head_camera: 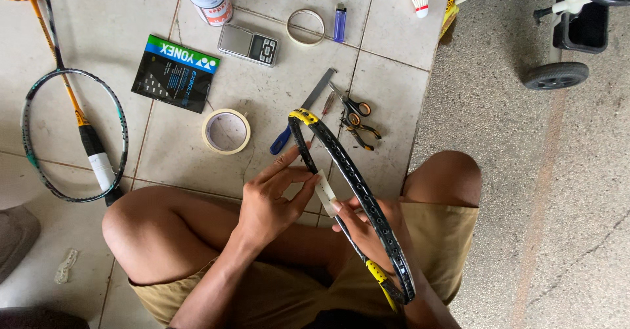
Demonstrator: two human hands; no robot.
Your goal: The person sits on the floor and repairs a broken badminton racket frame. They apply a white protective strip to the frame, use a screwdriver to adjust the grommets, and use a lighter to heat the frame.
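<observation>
Pinching a strip of pale tape (326, 192) against the frame (354, 178), the left hand (272, 201) has its fingers closed on the black, unstrung hoop, while the right hand (361, 227) grips the same frame from beneath, just beside the tape. Beyond the frame's yellow top lie a blue-handled tool (298, 115) and scissors (354, 109), touching or nearly so. Left of the frame sits a tape roll (226, 131), with a dark packet (174, 73) farther off.
</observation>
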